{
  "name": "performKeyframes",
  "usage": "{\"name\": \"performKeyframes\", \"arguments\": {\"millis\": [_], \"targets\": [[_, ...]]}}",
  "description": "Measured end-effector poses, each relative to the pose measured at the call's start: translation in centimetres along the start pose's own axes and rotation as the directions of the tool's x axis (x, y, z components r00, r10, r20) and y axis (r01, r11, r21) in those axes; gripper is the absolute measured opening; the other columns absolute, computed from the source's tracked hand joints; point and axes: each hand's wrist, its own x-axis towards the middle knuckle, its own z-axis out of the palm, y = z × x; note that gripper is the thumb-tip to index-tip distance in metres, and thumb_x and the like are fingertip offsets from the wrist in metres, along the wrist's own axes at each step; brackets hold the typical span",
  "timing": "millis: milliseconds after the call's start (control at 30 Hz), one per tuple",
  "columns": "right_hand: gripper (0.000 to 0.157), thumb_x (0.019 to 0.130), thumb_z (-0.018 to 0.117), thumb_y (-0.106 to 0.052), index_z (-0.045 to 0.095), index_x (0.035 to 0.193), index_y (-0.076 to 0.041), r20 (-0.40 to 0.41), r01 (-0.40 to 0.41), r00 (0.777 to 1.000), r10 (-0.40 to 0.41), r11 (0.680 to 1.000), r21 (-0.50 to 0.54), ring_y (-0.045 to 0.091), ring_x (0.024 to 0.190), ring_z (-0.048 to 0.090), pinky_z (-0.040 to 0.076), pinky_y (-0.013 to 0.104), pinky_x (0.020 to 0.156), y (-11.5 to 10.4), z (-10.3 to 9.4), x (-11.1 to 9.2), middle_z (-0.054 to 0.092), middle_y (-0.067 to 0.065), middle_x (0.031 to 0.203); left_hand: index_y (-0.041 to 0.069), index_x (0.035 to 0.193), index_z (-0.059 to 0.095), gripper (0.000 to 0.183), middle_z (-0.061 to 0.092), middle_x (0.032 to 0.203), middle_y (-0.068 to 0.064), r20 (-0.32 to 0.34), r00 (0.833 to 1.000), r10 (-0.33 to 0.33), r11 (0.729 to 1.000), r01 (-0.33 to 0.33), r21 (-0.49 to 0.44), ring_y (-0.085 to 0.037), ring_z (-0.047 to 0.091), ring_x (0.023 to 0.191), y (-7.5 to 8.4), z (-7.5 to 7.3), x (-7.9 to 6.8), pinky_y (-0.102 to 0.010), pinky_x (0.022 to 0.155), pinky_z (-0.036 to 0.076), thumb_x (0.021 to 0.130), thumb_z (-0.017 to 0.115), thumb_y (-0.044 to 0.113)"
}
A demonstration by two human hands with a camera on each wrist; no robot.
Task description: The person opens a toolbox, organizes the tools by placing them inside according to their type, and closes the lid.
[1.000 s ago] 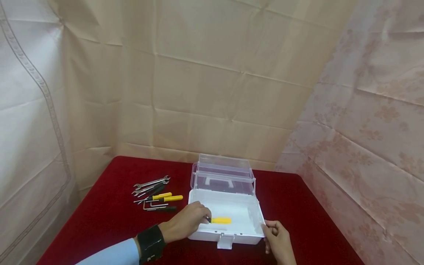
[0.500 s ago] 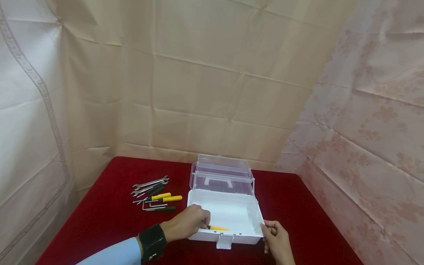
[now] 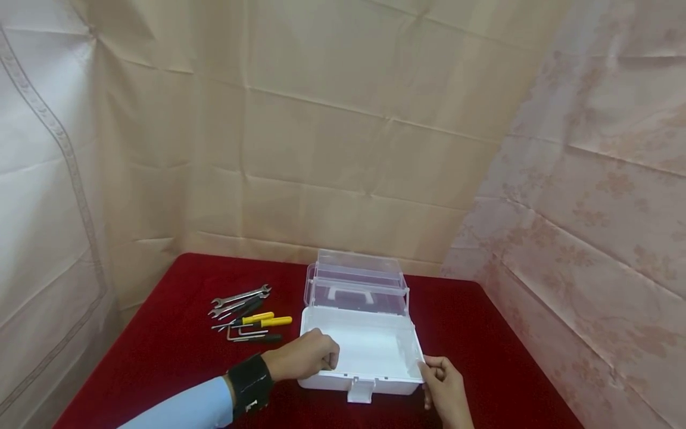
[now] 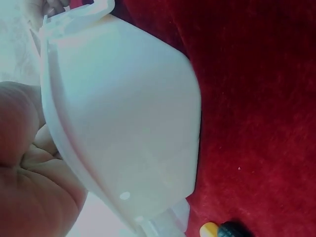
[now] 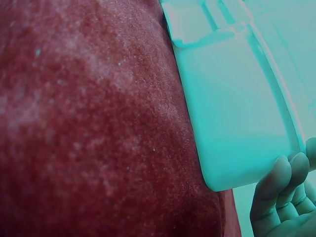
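Sleeve (image 3: 184, 411), pale blue, reaches in from the bottom edge to a black wristband (image 3: 250, 381), whose small light mark is too small to read. Beyond it, the left hand (image 3: 304, 356) reaches over the front left of a white toolbox (image 3: 386, 386); its fingers bend down behind the front wall, their tips hidden, so I cannot tell whether they pinch something. At the box's front right corner, the right hand (image 3: 443, 384) grips the rim, thumb above and fingers curled against the outside. The toolbox stands right of centre on the red-covered desk (image 3: 166, 333), its front latch (image 3: 361, 391) hanging down. Left of it, well apart from the right hand, lies a group of tools: a black-handled driver (image 3: 270, 338), L-shaped hex keys (image 3: 253, 333), two yellow-handled screwdrivers (image 3: 276, 321) close together, another black-handled tool (image 3: 254, 304), and two wrenches (image 3: 241, 297) farthest off. Behind the box's white interior, its clear lid (image 3: 386, 286) is swung back, with a white handle. Beige sheeting (image 3: 343, 119) hangs beyond, and flower-printed sheeting (image 3: 595, 185) hangs on the right.
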Motion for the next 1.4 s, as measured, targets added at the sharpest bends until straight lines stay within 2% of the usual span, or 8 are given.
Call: {"name": "performKeyframes", "arguments": {"millis": [133, 267, 500, 667, 800, 900, 1033, 1400], "targets": [[0.036, 0.091, 0.067, -0.018, 0.055, 0.119, 0.002, -0.009, -0.010, 1.000, 0.010, 1.000, -0.010, 0.014, 0.044, 0.043, 0.041, 0.029, 0.041, -0.2, 0.1, 0.2, 0.054, 0.008, 0.069, 0.014, 0.093, 0.074, 0.010, 0.066, 0.082, 0.014, -0.034, 0.999, -0.009, 0.998, 0.007, -0.056, 0.000, 0.055, 0.071, -0.3, -0.3, -0.3, -0.015, 0.070, 0.046, 0.090, 0.067, 0.007], [0.036, 0.092, 0.066, -0.018, 0.055, 0.120, 0.002, -0.012, -0.005, 1.000, 0.005, 1.000, -0.019, 0.014, 0.045, 0.043, 0.041, 0.029, 0.041, -0.3, 0.2, 0.2, 0.055, 0.008, 0.070, 0.016, 0.097, 0.072, 0.007, 0.065, 0.087, 0.014, -0.157, 0.985, -0.071, 0.991, 0.052, -0.122, -0.002, 0.058, 0.079, -1.1, -1.4, -1.3, -0.021, 0.074, 0.048, 0.092, 0.066, 0.015], [0.039, 0.091, 0.068, -0.019, 0.054, 0.120, 0.004, -0.006, -0.006, 1.000, 0.006, 1.000, 0.004, 0.014, 0.044, 0.042, 0.041, 0.029, 0.041, -0.2, 0.0, 0.0, 0.054, 0.007, 0.068, 0.018, 0.093, 0.070, 0.006, 0.062, 0.084, 0.014, -0.356, 0.903, -0.242, 0.967, 0.253, -0.015, -0.007, 0.056, 0.075, -4.4, -4.7, -5.6, -0.024, 0.067, 0.048, 0.089, 0.071, 0.022], [0.041, 0.091, 0.068, -0.019, 0.053, 0.121, 0.005, -0.017, -0.007, 1.000, 0.007, 1.000, 0.009, 0.014, 0.043, 0.042, 0.041, 0.030, 0.041, -0.1, -0.8, -0.2, 0.053, 0.007, 0.067, 0.009, 0.095, 0.069, 0.020, 0.061, 0.084, 0.005, -0.330, 0.886, -0.325, 0.899, 0.398, 0.183, -0.010, 0.052, 0.074, -7.6, -5.6, -9.2, -0.031, 0.068, 0.045, 0.083, 0.076, 0.024], [0.041, 0.091, 0.067, -0.018, 0.053, 0.121, 0.005, -0.027, -0.010, 1.000, 0.010, 1.000, 0.005, 0.014, 0.043, 0.042, 0.042, 0.030, 0.041, -0.1, -1.3, -0.3, 0.053, 0.007, 0.067, 0.003, 0.095, 0.069, 0.028, 0.059, 0.088, -0.002, -0.280, 0.906, -0.316, 0.860, 0.398, 0.319, -0.017, 0.052, 0.081, -8.8, -5.4, -10.8, -0.037, 0.072, 0.045, 0.082, 0.077, 0.027], [0.041, 0.091, 0.067, -0.018, 0.053, 0.121, 0.005, -0.028, -0.003, 1.000, 0.004, 1.000, 0.013, 0.013, 0.043, 0.041, 0.041, 0.029, 0.041, -0.1, -1.5, -0.3, 0.053, 0.007, 0.067, 0.003, 0.098, 0.067, 0.031, 0.056, 0.090, -0.004, -0.292, 0.905, -0.310, 0.837, 0.405, 0.367, -0.019, 0.052, 0.083, -9.1, -5.1, -10.9, -0.038, 0.073, 0.046, 0.080, 0.078, 0.026], [0.039, 0.090, 0.068, -0.017, 0.054, 0.120, 0.005, -0.027, 0.007, 1.000, -0.006, 0.999, 0.035, 0.013, 0.042, 0.041, 0.041, 0.029, 0.040, 0.2, -1.5, -0.2, 0.053, 0.007, 0.067, 0.003, 0.102, 0.062, 0.038, 0.055, 0.087, -0.004, -0.321, 0.889, -0.327, 0.820, 0.435, 0.371, -0.018, 0.052, 0.079, -9.8, -5.0, -10.8, -0.035, 0.069, 0.046, 0.078, 0.081, 0.025], [0.037, 0.091, 0.067, -0.016, 0.055, 0.120, 0.005, -0.032, 0.010, 0.999, -0.010, 1.000, 0.013, 0.013, 0.043, 0.041, 0.041, 0.029, 0.040, -0.4, -0.9, -0.2, 0.053, 0.008, 0.067, 0.011, 0.077, 0.057, 0.025, 0.053, 0.069, 0.006, -0.300, 0.846, -0.441, 0.836, 0.508, 0.205, -0.011, 0.049, 0.061, -11.1, -5.3, -11.3, -0.028, 0.055, 0.042, 0.074, 0.082, 0.015]]}}
